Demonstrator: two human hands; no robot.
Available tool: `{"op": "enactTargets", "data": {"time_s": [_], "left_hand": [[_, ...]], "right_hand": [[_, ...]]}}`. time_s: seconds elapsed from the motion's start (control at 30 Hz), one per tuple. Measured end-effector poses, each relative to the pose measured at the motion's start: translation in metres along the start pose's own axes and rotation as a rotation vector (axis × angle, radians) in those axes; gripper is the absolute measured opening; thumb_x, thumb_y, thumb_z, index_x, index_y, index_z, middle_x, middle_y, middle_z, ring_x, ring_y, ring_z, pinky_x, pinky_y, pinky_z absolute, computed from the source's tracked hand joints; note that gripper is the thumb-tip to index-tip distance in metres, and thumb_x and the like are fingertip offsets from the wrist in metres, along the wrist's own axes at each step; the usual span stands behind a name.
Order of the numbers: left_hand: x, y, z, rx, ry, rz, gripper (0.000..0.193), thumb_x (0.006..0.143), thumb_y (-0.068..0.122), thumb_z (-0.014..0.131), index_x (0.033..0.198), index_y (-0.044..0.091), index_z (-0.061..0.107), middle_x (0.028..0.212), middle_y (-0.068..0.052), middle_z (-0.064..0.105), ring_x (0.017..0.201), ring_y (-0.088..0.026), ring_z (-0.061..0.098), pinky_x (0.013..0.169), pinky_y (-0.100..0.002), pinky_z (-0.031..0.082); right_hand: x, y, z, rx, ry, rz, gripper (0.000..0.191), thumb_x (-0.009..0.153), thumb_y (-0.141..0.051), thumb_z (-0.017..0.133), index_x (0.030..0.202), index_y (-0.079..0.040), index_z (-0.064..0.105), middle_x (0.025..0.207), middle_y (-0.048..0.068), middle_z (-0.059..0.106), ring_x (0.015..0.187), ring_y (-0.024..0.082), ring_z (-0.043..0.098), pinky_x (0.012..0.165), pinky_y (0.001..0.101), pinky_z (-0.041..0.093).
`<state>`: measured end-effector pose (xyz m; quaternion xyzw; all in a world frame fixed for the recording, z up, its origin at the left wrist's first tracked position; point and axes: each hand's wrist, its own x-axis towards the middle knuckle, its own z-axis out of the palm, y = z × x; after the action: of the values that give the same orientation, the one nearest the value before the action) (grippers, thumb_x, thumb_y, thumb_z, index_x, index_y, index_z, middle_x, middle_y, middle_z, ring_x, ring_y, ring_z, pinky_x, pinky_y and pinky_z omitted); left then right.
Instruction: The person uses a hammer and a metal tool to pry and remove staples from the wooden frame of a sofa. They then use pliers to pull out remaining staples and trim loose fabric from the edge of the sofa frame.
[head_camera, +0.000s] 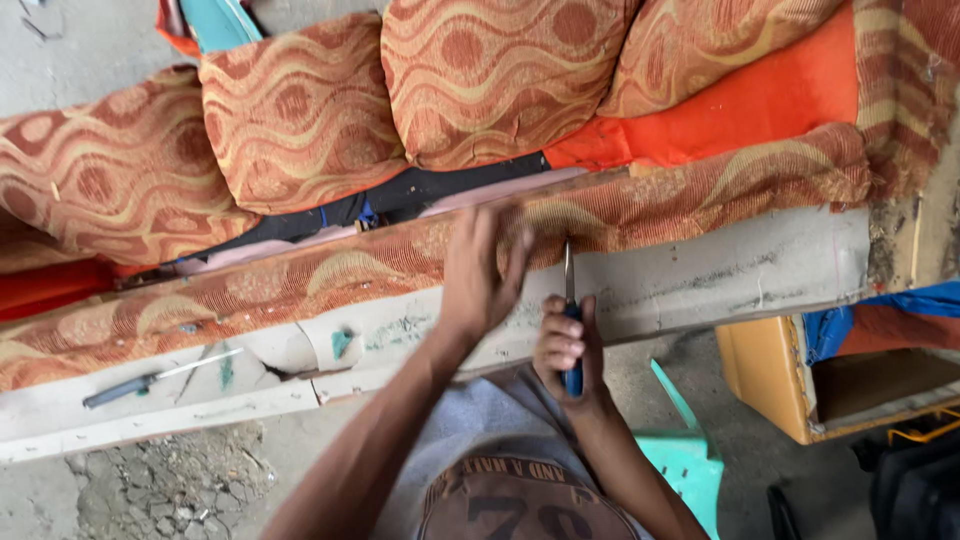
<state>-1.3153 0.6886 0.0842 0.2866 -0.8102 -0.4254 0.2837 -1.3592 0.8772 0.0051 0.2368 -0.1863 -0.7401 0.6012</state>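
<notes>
Head view shows us bent over an upturned sofa frame (700, 275), its bare whitish rail running slantwise across the picture, higher on the right. Our right hand (566, 345) is clenched in a fist around the blue handle of a screwdriver (570, 300), whose long axis stands nearly upright in the picture; the metal shaft points away from us and its tip meets the lower edge of the patterned fabric (640, 205) where that fabric folds over the rail. Our left hand (478, 270) lies just beside the shaft on its left, fingers spread and flat, pressing the same fabric edge, so both hands sit close together, with the right one nearer the tool tip. Whether the left fingers pinch the cloth we cannot tell.

Well apart to the left, a second screwdriver (150, 378) rests along the rail, lying almost level. Patterned cushions (480, 80) are stacked beyond the frame. A teal plastic stool (690, 455) stands below our right forearm, and a yellow-edged box (790, 385) sits at right; neither blocks the hands.
</notes>
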Motion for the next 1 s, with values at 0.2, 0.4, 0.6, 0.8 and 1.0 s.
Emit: {"op": "enactTargets", "data": {"time_s": [0.2,0.4,0.6,0.8,1.0], "left_hand": [[-0.062,0.018,0.032,-0.501,-0.576,-0.779,0.052,0.103,0.045,0.051,0.137,0.006,0.054,0.109,-0.017,0.069,0.095,-0.027,0.067,0.083,-0.039,0.056],[-0.081,0.007,0.083,-1.313,-0.541,-0.991,0.046,0.103,0.041,0.052,0.133,0.007,0.053,0.117,-0.004,0.066,0.108,-0.018,0.065,0.092,-0.037,0.058],[-0.083,0.006,0.107,-1.091,-0.361,-0.944,0.048,0.099,0.031,0.078,0.12,-0.004,0.053,0.099,-0.009,0.066,0.089,-0.021,0.066,0.08,-0.038,0.057],[-0.054,0.017,0.083,-0.514,-0.432,-0.863,0.057,0.078,0.041,0.085,0.106,-0.001,0.06,0.084,-0.01,0.072,0.072,-0.018,0.071,0.066,-0.04,0.059],[-0.045,0.017,0.064,-0.267,-0.516,-0.809,0.063,0.088,0.055,0.074,0.109,-0.003,0.062,0.087,-0.017,0.072,0.079,-0.023,0.07,0.075,-0.038,0.057]], "right_hand": [[-0.032,-0.026,0.049,-0.929,0.687,-0.232,0.047,0.104,-0.043,0.056,0.125,-0.002,0.055,0.096,0.011,0.07,0.078,0.022,0.073,0.068,0.0373,0.062],[-0.043,-0.028,0.096,-1.777,0.821,-0.324,0.044,0.099,-0.036,0.062,0.129,-0.004,0.055,0.102,0.01,0.07,0.082,0.016,0.07,0.069,0.0327,0.057],[-0.059,-0.017,0.118,-2.172,0.933,0.021,0.046,0.096,-0.035,0.063,0.125,0.001,0.062,0.1,0.008,0.074,0.09,0.014,0.069,0.078,0.0289,0.056],[-0.053,-0.018,0.083,-1.171,0.817,0.001,0.044,0.1,-0.041,0.055,0.113,0.001,0.062,0.089,0.014,0.071,0.077,0.023,0.071,0.067,0.0353,0.058],[-0.054,-0.004,0.02,-0.271,0.273,-0.035,0.037,0.111,-0.032,0.048,0.111,0.004,0.059,0.091,0.013,0.068,0.07,0.017,0.065,0.059,0.0269,0.053]]}}
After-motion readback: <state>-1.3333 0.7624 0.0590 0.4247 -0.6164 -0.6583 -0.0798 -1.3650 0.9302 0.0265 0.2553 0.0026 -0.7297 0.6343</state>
